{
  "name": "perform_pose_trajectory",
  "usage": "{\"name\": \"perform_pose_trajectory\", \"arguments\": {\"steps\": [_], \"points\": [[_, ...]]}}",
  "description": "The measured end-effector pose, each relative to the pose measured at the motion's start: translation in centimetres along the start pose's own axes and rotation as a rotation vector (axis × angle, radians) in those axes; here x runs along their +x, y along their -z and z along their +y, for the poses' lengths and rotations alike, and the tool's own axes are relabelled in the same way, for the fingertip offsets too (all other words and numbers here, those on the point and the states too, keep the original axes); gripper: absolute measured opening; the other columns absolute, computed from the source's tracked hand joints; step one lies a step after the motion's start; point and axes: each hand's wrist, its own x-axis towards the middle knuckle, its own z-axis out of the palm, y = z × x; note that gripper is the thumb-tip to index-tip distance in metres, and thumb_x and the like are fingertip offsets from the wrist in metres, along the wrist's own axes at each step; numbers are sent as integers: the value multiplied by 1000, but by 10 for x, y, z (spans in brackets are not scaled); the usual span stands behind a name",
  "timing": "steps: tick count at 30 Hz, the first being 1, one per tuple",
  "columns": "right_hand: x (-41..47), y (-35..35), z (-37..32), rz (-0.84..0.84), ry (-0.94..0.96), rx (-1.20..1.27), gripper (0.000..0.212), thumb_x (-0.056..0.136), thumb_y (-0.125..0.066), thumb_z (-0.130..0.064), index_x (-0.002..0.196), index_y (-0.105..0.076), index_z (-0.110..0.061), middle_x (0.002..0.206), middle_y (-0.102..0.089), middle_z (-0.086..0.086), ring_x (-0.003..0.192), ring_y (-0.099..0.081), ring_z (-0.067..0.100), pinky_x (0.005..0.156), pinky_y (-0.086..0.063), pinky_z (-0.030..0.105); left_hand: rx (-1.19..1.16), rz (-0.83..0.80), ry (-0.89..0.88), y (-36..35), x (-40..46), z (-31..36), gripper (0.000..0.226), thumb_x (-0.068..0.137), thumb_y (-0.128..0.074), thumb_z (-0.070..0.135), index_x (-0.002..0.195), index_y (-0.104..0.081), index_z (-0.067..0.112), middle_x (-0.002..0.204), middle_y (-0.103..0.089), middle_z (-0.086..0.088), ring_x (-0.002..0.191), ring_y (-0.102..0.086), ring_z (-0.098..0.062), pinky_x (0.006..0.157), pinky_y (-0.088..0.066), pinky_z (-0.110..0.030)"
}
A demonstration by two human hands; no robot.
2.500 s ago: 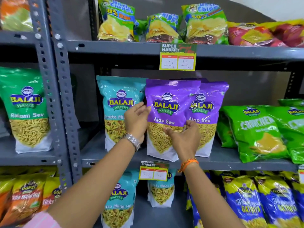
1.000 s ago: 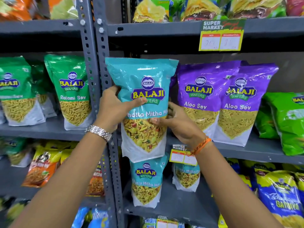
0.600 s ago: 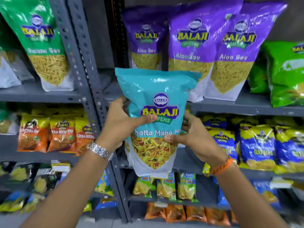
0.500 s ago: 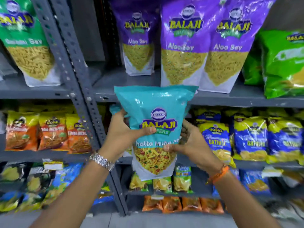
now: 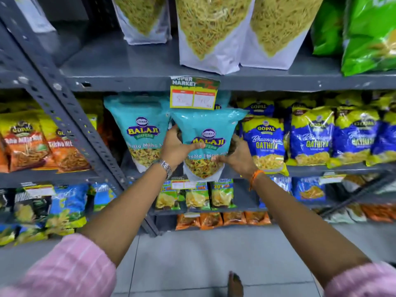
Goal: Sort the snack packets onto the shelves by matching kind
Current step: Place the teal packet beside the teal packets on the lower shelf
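I hold a teal Balaji Khatta Mitha packet (image 5: pixel 209 125) upright with both hands at the front of the second shelf down (image 5: pixel 334 167). My left hand (image 5: pixel 174 146) grips its left edge, thumb across the front. My right hand (image 5: pixel 236 156) grips its right edge. A matching teal Balaji packet (image 5: pixel 140 129) stands on that shelf just to the left, and another teal one shows partly behind the held packet. Above, on the upper shelf (image 5: pixel 128 82), stand the bottoms of Aloo Sev packets (image 5: pixel 211 33).
A yellow price tag (image 5: pixel 192 94) hangs from the upper shelf edge right above the held packet. Blue-yellow Gopal Gathiya packets (image 5: pixel 265 142) fill the shelf to the right, orange Gopal packets (image 5: pixel 23 142) the left bay. A slanted grey upright (image 5: pixel 64 116) divides the bays. Grey floor tiles lie below.
I took the teal packet off the purple Aloo Sev shelf and lowered it to the shelf below, beside the matching teal packets. The view tilted downward.
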Motion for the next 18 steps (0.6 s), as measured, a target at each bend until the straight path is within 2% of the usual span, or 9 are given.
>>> {"name": "perform_pose_trajectory", "arguments": {"steps": [1,3,4,6,8,15,18], "points": [[6,2,1,3,-1,-27,97,45,-98,-34,127,-59,0,118,-73,13,109,-72,18,94,-62,41,-6,7,6,-4,6,-2,62,59,-94,8,108,-60,25,111,-72,2,105,-70,-16,94,-59,-37],[19,7,5,26,-2,-101,91,50,-98,-23,128,-59,1,122,-73,14,114,-71,24,96,-60,50,-3,0,19,-11,14,-2,60,63,-92,7,111,-58,22,111,-69,4,100,-68,-9,85,-58,-20],[25,9,7,35,-7,-133,88,52,-98,-16,129,-59,1,123,-73,14,115,-70,26,97,-60,52,1,-9,23,-14,18,-1,59,65,-91,7,113,-58,19,111,-67,5,98,-67,-7,82,-55,-16],[34,12,11,47,-28,-186,81,57,-96,-4,129,-59,0,122,-72,12,114,-70,24,97,-60,49,8,-16,37,-19,26,-4,60,67,-89,6,119,-60,14,113,-68,4,102,-67,-12,88,-54,-25],[40,13,16,53,-36,-208,79,59,-95,-5,130,-58,-3,124,-72,10,116,-70,24,98,-59,49,8,-13,51,-24,32,-9,63,68,-89,5,123,-60,10,117,-69,1,109,-67,-17,95,-55,-33],[53,15,32,29,-57,-195,80,64,-94,-10,134,-55,-7,130,-70,9,121,-67,21,104,-56,49,-42,-27,89,-30,48,-16,66,69,-85,-2,128,-57,6,122,-69,-6,112,-67,-24,97,-57,-40],[57,16,35,-1,-64,-160,86,59,-97,-23,133,-55,-10,130,-70,7,122,-67,21,103,-57,52,-67,-57,117,-30,55,-16,63,71,-84,-4,126,-56,10,123,-68,-7,114,-66,-24,98,-56,-40]]}}
